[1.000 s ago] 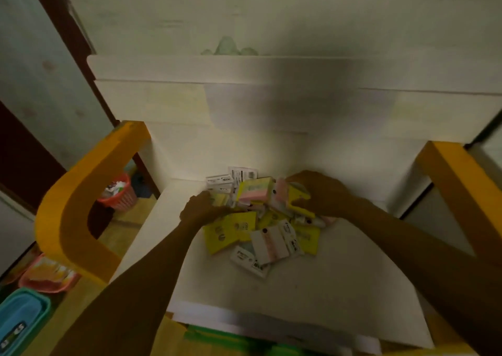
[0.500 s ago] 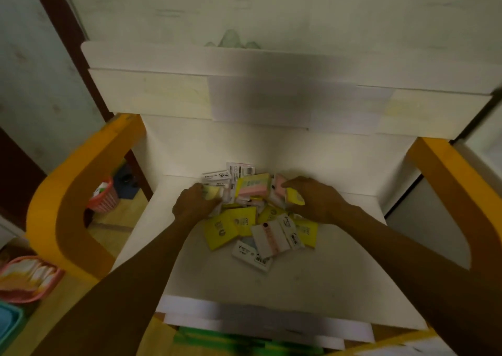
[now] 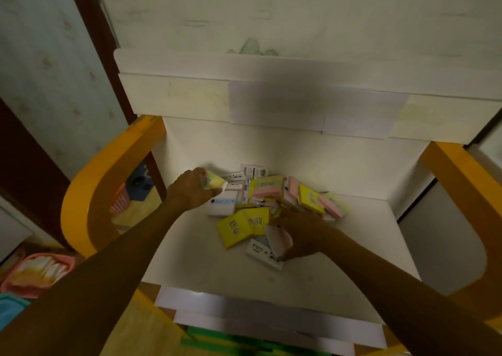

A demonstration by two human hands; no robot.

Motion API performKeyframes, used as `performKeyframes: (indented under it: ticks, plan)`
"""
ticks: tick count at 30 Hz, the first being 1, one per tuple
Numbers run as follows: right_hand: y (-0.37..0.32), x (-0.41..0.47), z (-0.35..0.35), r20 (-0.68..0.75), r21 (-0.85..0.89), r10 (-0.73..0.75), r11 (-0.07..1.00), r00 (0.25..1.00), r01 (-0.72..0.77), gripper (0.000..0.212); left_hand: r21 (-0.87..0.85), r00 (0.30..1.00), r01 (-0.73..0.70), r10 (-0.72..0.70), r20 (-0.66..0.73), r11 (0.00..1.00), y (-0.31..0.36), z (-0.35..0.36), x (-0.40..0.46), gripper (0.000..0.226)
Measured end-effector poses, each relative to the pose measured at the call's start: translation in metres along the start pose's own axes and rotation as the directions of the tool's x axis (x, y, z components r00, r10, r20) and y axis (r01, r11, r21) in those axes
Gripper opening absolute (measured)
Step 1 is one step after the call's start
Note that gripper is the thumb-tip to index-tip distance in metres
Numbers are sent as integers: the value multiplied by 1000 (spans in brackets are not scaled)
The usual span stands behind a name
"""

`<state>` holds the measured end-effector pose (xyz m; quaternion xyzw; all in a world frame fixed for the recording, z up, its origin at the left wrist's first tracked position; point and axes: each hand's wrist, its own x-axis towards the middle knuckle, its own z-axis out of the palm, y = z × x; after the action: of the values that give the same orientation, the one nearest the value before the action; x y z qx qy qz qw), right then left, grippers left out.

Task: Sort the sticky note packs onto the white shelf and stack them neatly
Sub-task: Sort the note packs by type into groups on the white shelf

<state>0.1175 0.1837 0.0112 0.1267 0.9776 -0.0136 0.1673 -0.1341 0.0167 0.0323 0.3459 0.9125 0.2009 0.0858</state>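
Surroundings first: I see curved yellow side frames (image 3: 89, 201) flanking the white shelf (image 3: 217, 268), with a pink plastic tray (image 3: 40, 271) and a red mesh basket (image 3: 119, 202) on the floor to the left, and a white upper shelf board (image 3: 271, 84) overhanging the back. My own forearms cross the shelf front and hide part of it. Loose heap of sticky note packs (image 3: 271, 206) sits on the shelf near the back wall: yellow square packs, pink-and-yellow striped ones, white-labelled ones, overlapping at mixed angles. My left hand (image 3: 190, 190) grips a pale yellow-green pack (image 3: 214, 183), lifted at the heap's left edge. My right hand (image 3: 301, 233) curls around a white-and-pink pack (image 3: 278, 239) at the heap's near side; exact finger contact is blurred.
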Motion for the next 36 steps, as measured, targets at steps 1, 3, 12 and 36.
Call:
performKeyframes:
  ticks: [1, 3, 12, 36]
  plan:
    - [-3, 0, 4, -10, -1, 26, 1000, 1000, -26, 101, 11, 1000, -3, 3, 14, 1000, -1, -1, 0, 69]
    - [-9, 2, 11, -10, 36, 84, 996, 996, -83, 102, 25, 1000, -12, 11, 28, 1000, -1, -3, 0, 70]
    - [-32, 5, 29, -34, 285, 330, 908, 943, -307, 83, 29, 997, -57, 55, 48, 998, 7, -1, -3, 71]
    - [5, -38, -48, -75, 287, 388, 891, 919, -353, 77, 15, 972, -237, 236, 17, 971, 63, -21, -12, 81]
